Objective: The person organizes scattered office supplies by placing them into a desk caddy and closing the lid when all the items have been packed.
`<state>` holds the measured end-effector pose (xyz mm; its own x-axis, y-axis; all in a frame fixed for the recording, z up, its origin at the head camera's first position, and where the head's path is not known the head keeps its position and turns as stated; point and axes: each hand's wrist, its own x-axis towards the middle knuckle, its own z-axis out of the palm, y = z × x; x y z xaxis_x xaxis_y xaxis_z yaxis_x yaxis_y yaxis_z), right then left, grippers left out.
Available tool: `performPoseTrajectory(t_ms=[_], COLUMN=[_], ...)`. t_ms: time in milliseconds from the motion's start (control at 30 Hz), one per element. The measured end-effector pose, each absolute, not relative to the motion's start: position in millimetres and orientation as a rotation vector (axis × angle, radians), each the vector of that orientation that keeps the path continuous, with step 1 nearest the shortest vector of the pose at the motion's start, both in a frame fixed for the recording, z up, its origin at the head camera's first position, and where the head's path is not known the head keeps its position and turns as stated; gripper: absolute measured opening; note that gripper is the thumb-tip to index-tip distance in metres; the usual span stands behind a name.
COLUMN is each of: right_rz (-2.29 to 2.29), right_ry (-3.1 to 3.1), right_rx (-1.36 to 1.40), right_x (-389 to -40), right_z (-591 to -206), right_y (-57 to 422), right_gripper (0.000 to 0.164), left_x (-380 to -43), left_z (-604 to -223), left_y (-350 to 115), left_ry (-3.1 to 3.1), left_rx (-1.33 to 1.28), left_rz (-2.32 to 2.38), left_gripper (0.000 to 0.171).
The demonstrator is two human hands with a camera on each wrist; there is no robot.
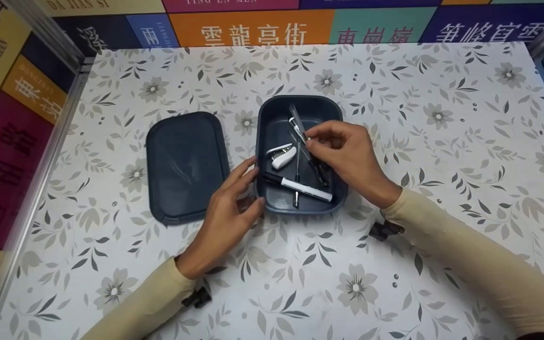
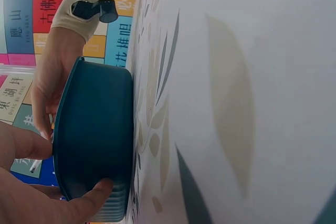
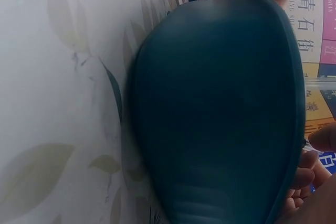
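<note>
A dark blue box [image 1: 272,203] stands without its lid. Over its right side, my right hand [image 1: 350,153] pinches a slim clear pen [image 1: 296,118] between thumb and fingertips, tilted above other pens in the box. My left hand [image 1: 227,210] rests at the left side, fingertips and thumb touching the outer wall near the front corner; the left wrist view shows the thumb [image 2: 97,195] against that wall. Inside lie a small white stapler [image 1: 283,157], a white marker [image 1: 306,189] with a black cap, and slim pens [image 1: 317,170], partly overlapping. The box wall hides the contents in the right wrist view.
The matching dark blue lid [image 1: 184,165] lies flat to the left of the box, close to the left hand. A floral cloth [image 1: 442,160] covers the table. Colourful panels with lettering [image 1: 253,28] stand along the back and left edges.
</note>
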<state>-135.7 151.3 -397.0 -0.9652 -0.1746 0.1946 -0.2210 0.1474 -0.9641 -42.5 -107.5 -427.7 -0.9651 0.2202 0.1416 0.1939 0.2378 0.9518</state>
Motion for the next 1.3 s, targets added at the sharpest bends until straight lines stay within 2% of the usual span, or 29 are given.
performPoseTrajectory(t_ms=[667, 1300], right_rz=[1.632, 1.612], right_ry=[-2.53, -2.511], right_rx=[0.512, 0.523], right_x=[-142.8, -142.6], right_z=[-402.3, -399.5], right_y=[139.4, 143.3], right_gripper=[0.015, 0.016], left_x=[-41.5, -42.1], left_z=[-428.3, -428.0], left_y=[-108.8, -108.7], left_ry=[2.435, 2.497], left_rx=[0.431, 0.431], left_rz=[1.892, 1.847], left_gripper=[0.061, 0.061])
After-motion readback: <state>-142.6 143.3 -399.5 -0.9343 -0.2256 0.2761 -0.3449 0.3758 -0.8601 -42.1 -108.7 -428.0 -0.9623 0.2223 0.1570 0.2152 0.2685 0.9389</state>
